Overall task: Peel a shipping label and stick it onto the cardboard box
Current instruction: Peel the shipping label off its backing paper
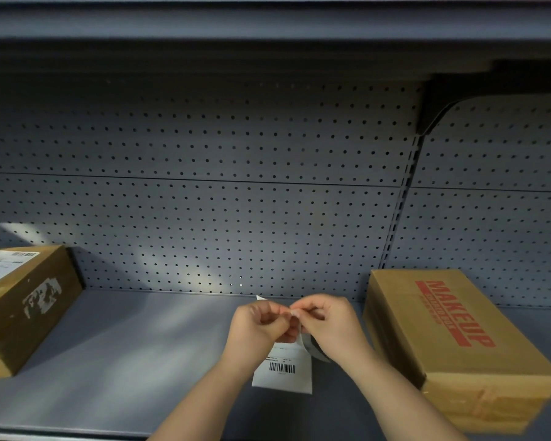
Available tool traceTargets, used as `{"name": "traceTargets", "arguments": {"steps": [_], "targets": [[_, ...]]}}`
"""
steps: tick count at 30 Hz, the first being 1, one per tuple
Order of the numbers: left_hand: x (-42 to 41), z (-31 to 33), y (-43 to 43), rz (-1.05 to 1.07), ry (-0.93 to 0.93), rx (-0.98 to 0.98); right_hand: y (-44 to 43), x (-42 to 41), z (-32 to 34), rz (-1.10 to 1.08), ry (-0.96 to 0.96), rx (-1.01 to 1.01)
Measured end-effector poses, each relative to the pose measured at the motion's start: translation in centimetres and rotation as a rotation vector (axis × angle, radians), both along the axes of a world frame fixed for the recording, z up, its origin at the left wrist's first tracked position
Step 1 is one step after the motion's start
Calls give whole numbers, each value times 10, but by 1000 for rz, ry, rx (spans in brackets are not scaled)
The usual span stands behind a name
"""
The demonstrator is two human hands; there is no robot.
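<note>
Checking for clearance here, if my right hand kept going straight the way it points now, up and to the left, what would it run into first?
The right hand would meet the left hand almost at once: their fingers pinch the top edge of the shipping label together. Past that, the bare shelf, though depth is hard to judge.

Bare shelf (134, 351) lies open between two boxes (23, 307) (465, 345).

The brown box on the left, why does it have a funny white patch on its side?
The left box has ragged white scraps on its side, like paper left from a sticker torn off. Its top carries a whole label. The right box shows only red print.
</note>
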State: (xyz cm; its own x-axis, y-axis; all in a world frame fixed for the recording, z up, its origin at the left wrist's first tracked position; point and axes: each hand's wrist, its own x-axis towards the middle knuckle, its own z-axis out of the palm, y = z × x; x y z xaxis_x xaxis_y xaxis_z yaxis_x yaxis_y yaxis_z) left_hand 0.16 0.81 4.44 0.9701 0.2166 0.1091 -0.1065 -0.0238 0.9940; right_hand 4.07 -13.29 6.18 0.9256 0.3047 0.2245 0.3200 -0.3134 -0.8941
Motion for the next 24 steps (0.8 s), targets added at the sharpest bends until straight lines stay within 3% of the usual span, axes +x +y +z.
{"name": "traceTargets", "arguments": {"steps": [11,24], "targets": [[-1,-1,-3,15,19,-31,-2,0,1,30,54,31],[-7,4,-9,57,3,-14,-1,-8,0,5,-18,42]]}}
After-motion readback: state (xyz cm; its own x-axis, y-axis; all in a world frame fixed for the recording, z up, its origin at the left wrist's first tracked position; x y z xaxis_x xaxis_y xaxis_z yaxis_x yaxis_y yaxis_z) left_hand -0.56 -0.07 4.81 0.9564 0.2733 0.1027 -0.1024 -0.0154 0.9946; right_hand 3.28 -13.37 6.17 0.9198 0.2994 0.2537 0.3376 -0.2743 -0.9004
